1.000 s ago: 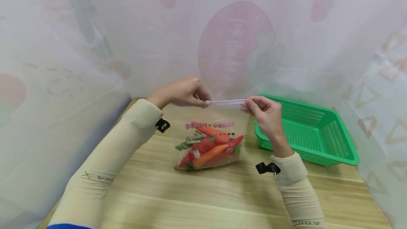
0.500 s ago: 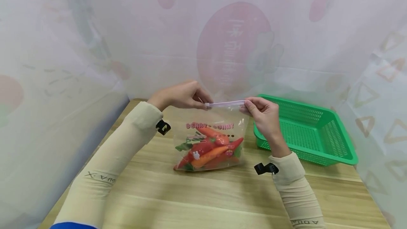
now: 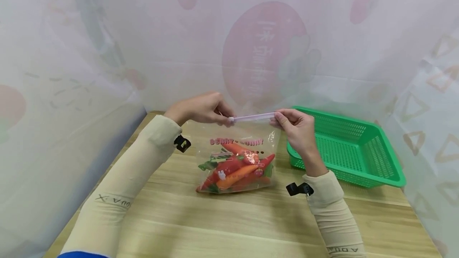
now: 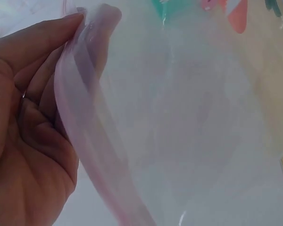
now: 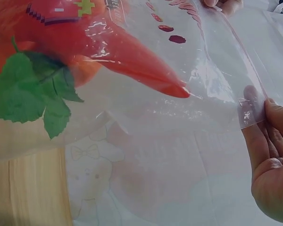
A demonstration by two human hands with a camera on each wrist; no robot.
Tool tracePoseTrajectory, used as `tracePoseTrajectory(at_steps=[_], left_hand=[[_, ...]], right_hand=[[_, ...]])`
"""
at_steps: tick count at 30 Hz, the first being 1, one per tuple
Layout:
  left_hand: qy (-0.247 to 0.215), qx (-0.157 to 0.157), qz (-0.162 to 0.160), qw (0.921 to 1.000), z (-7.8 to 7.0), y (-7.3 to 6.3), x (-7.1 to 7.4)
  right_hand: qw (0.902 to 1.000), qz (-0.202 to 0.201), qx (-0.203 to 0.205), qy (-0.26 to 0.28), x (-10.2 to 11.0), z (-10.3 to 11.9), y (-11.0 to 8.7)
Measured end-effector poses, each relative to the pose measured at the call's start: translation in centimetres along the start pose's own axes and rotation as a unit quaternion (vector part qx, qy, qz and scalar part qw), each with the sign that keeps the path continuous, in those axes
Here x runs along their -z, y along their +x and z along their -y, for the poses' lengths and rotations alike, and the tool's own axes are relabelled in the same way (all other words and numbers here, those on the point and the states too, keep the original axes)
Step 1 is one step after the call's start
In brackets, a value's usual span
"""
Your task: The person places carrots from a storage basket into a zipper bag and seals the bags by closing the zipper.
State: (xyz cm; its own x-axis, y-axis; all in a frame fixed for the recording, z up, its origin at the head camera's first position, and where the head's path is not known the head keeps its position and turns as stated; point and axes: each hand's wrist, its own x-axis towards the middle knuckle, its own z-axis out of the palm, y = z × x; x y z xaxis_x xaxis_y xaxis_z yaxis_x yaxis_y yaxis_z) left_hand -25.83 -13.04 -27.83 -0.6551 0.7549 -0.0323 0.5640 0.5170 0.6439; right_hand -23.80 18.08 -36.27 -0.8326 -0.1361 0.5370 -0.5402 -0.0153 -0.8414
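Note:
A clear zip bag (image 3: 236, 128) printed "Berry Bunny" stands upright on the wooden table, holding red and orange carrot-shaped pieces (image 3: 234, 176) with green leaves (image 5: 30, 87). Along its top runs a pale pink zip strip (image 3: 254, 117). My left hand (image 3: 204, 108) pinches the slider end of this strip between thumb and fingers; the left wrist view shows the thumb (image 4: 47, 35) on the strip's end. At the bag's upper right corner, my right hand (image 3: 297, 128) pinches the strip's other end, with a fingertip seen through the clear film in the right wrist view.
A green plastic basket (image 3: 344, 146) stands on the table (image 3: 215, 226) behind and right of my right hand. White printed sheets (image 3: 161, 31) hang along the back and both sides. Black straps (image 3: 183, 143) sit at both wrists.
My left hand has shifted slightly down and to the left with the slider, so the strip tilts a little. The right hand keeps its pinch on the corner, and the bag stays put.

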Motion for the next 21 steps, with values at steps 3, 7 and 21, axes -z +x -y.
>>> tracePoseTrajectory(at_steps=[3,7,21], left_hand=[[-0.005,-0.001,-0.003,1.0,0.0,-0.3,0.0],[-0.016,-0.001,-0.006,0.9999,0.0,-0.9,0.2],[-0.025,0.003,-0.014,0.9996,1.5,-3.1,1.0]], right_hand=[[1.0,-0.003,-0.002,-0.001,0.0,0.1,0.0],[1.0,-0.007,0.002,-0.003,0.1,0.1,0.0],[0.9998,-0.015,0.003,-0.008,1.2,0.0,0.0]])
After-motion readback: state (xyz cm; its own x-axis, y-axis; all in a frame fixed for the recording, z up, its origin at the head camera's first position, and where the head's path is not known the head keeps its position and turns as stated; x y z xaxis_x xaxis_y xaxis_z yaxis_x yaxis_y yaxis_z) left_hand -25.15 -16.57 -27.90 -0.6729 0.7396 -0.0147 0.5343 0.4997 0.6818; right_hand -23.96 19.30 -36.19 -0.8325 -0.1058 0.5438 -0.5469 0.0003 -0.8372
